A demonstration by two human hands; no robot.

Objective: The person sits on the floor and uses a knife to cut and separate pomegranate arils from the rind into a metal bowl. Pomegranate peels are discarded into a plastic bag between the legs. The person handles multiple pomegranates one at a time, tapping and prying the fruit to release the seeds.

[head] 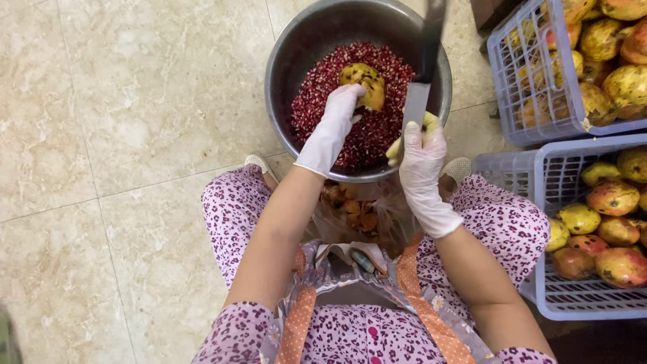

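My left hand (340, 111), in a white glove, holds a yellow pomegranate piece (364, 83) rind-up over a metal bowl (296, 47) filled with red pomegranate seeds (377, 131). My right hand (422, 156), also gloved, grips the yellow handle of a cleaver (419, 94) whose blade points up over the bowl's right side, just right of the fruit piece.
Two pale plastic crates (519, 168) of whole yellow-red pomegranates (613, 195) stand at the right. A clear bag of peel scraps (354, 216) lies between my knees under the bowl's near rim. Beige tiled floor (121, 135) spreads to the left.
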